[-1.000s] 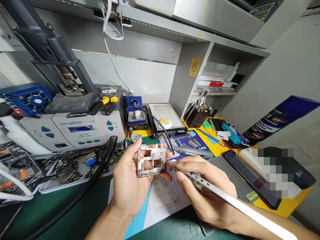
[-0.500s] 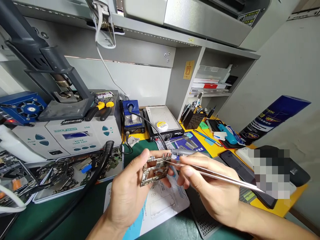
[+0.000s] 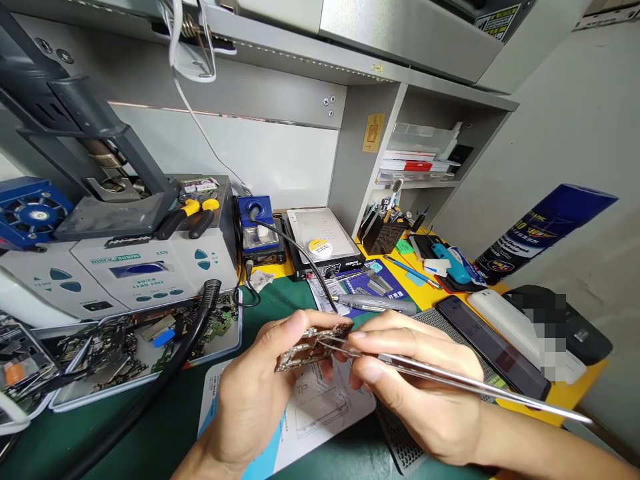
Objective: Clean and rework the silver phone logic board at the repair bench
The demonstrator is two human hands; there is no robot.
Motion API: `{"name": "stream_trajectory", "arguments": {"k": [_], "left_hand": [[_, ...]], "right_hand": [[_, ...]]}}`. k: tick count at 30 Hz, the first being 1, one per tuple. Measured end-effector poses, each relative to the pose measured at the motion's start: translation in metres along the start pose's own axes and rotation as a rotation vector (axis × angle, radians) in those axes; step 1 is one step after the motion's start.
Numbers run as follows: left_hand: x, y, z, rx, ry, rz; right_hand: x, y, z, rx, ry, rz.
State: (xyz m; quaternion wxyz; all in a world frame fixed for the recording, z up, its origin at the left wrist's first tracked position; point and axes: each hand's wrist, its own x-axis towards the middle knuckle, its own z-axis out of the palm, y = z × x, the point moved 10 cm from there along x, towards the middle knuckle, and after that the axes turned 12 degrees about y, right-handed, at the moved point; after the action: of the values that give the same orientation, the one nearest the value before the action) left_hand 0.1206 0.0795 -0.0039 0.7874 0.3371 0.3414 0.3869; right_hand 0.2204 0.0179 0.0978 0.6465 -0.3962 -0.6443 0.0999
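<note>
My left hand (image 3: 257,387) grips a small circuit board (image 3: 299,353) with cut-out openings by its edges, thumb on top and fingers behind. The board is tilted so that its face shows at a shallow angle. Metal tweezers (image 3: 450,379) are pinched between the thumb and fingers of my right hand (image 3: 425,387). Their tips reach the board's face near its right part; whether they hold a tiny part there I cannot make out. Below both hands lies a white and blue printed sheet (image 3: 325,417) on the green mat (image 3: 320,463).
On the left stands a hot air station (image 3: 150,273), its black hose (image 3: 165,380) crossing the mat beside trays of scrap boards (image 3: 215,333). A soldering handle (image 3: 375,304) lies behind my hands. To the right are a phone (image 3: 495,347) and a blue spray can (image 3: 545,233).
The circuit board has tipped to a flatter angle, so less of its face shows. The tweezers stay against it, their legs now seen more apart. The whole view has shifted slightly.
</note>
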Motion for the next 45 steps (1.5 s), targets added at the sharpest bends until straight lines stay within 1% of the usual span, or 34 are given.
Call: {"name": "stream_trajectory", "arguments": {"k": [6,11,14,26,34,45], "left_hand": [[0.0,-0.001,-0.001,0.016,0.007,-0.006],[0.0,-0.003,0.0,-0.003,-0.015,-0.019],[0.0,-0.004,-0.002,-0.021,-0.004,-0.029],[0.0,-0.007,-0.002,-0.034,0.01,-0.049],[0.001,-0.005,-0.003,-0.01,0.014,-0.023],[0.0,-0.007,-0.002,-0.05,0.006,-0.042]], "right_hand": [[0.0,-0.001,0.0,-0.039,-0.007,-0.008],[-0.001,-0.009,0.002,-0.074,-0.052,-0.111],[-0.003,-0.01,0.003,-0.098,-0.071,-0.141],[-0.007,-0.006,0.003,-0.113,-0.072,-0.135],[-0.004,-0.009,0.004,-0.126,-0.076,-0.14],[-0.002,-0.015,0.005,-0.099,-0.086,-0.158]]}}
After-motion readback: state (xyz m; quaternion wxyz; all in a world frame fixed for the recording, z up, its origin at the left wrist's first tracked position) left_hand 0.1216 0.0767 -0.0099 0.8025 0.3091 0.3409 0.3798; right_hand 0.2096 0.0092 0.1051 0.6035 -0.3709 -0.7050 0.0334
